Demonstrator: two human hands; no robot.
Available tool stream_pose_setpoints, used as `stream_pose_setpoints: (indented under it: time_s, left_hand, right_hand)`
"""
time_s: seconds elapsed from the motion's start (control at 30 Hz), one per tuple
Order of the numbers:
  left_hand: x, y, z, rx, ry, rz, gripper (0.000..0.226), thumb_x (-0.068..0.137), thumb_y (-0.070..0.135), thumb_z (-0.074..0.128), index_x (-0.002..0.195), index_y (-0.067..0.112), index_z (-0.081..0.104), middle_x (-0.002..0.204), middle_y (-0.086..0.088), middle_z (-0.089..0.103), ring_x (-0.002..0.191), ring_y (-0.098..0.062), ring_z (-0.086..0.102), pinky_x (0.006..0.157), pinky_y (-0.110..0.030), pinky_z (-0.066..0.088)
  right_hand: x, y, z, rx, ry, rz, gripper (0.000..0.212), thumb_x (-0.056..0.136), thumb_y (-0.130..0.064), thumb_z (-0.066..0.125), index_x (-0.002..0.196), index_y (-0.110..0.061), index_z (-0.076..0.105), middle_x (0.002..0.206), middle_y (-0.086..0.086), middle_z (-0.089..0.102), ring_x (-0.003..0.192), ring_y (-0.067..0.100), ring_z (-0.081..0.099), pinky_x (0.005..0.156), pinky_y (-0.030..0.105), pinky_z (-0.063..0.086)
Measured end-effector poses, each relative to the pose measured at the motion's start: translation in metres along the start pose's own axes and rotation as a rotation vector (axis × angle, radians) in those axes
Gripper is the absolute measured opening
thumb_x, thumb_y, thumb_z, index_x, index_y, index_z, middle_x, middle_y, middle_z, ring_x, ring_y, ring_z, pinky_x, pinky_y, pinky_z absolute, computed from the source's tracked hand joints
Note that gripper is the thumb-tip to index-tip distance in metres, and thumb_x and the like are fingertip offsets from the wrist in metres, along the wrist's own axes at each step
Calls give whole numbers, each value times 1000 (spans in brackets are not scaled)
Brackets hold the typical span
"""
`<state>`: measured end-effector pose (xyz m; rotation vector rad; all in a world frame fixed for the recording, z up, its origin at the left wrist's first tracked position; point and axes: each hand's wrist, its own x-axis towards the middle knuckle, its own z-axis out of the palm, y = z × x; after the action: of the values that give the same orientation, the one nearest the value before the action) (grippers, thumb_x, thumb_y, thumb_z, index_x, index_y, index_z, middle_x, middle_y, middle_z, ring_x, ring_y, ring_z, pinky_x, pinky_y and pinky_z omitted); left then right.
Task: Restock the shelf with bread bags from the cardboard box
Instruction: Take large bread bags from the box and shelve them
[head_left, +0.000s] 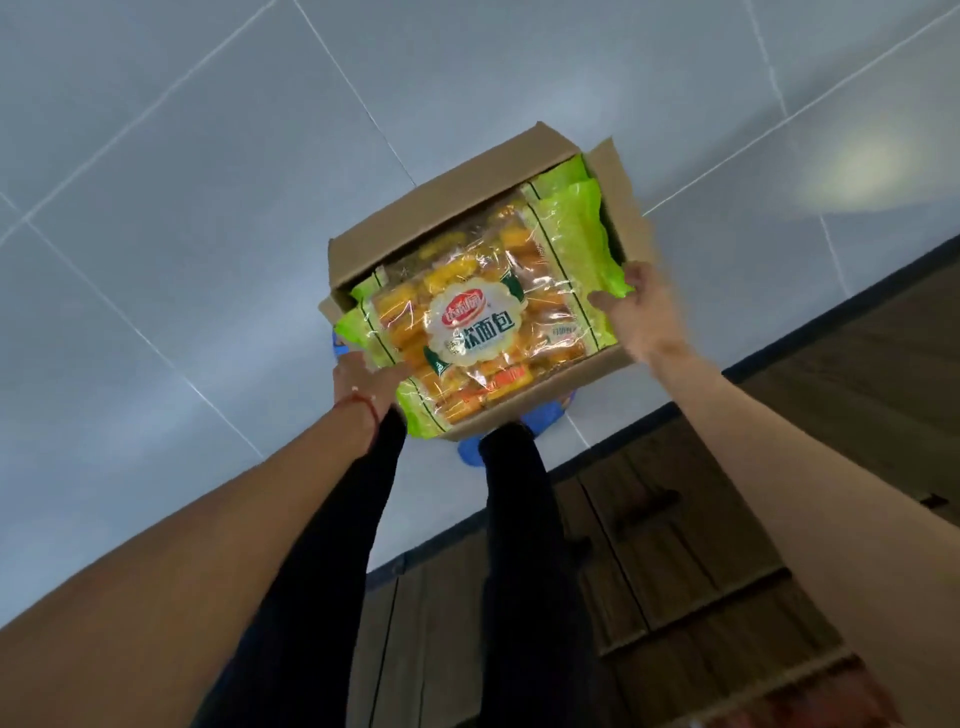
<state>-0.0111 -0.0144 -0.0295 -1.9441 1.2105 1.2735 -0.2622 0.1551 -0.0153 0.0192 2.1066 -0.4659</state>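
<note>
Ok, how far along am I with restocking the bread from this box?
Done: cannot tell; no stocked shelf is in view, and the cardboard box looks full. In hand: the left grip and right grip hold the ends of the top bread bag, which lies in the box. Left: lift it out, shelve it, then do the bags beneath.

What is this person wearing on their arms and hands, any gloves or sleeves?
No gloves on the left hand or the right hand, and no sleeves show along either forearm. The only thing worn is a thin red string bracelet around the left wrist.
</note>
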Motion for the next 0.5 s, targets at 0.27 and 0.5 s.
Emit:
stream_pose_setpoints:
  time_s: [0.27, 0.5]
  left_hand:
    - [49, -9, 35, -61, -21, 77, 88, 57, 56, 85, 130, 22, 49, 117, 6, 50, 108, -8, 46, 95, -28, 39]
    - [28, 1, 13, -247, -101, 188, 74, 68, 56, 72, 135, 37, 45, 126, 8, 62, 115, -19, 60, 98, -46, 48]
  right_hand:
    - [54, 10, 51, 131, -86, -62, 126, 63, -85, 72, 161, -22, 24, 165, 0, 33, 151, 24, 32, 124, 54, 27]
    - [8, 0, 59, 169, -44, 28, 116, 77, -64, 76, 163, -15, 15, 170, 8, 22, 156, 31, 21, 125, 58, 22]
